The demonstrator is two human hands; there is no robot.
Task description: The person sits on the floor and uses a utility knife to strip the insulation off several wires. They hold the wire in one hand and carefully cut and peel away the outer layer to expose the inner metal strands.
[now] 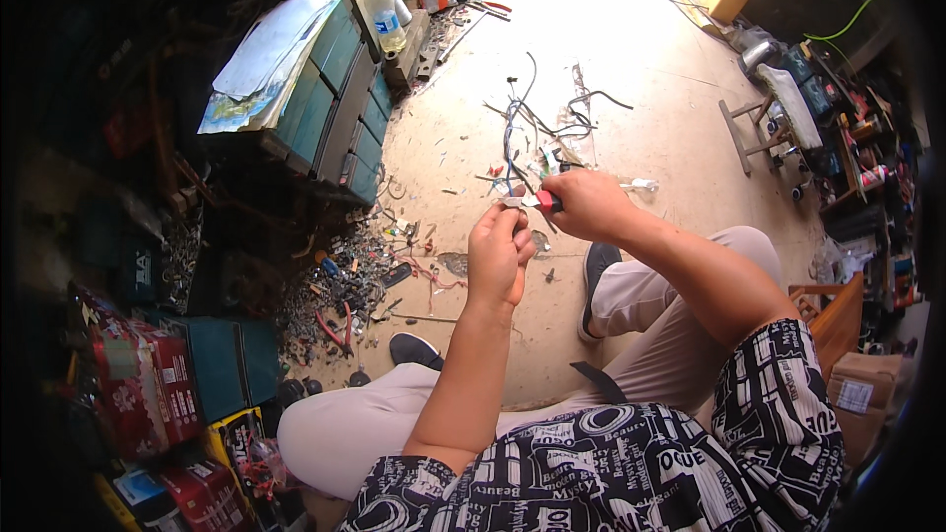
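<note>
My left hand pinches a small white piece, perhaps a connector, at the near end of some blue wires. These wires run away from me over the floor. My right hand is closed around a hand tool with a red and black handle. Its pale metal tip meets the white piece at my left fingertips; fingers hide the exact contact and the tool's kind. Just beyond my hands lie black cables and small scraps.
Left on the floor is a heap of small parts with red-handled pliers. Teal drawer boxes bear papers; a plastic bottle stands behind. To the right are a small stool, crowded shelving and a cardboard box.
</note>
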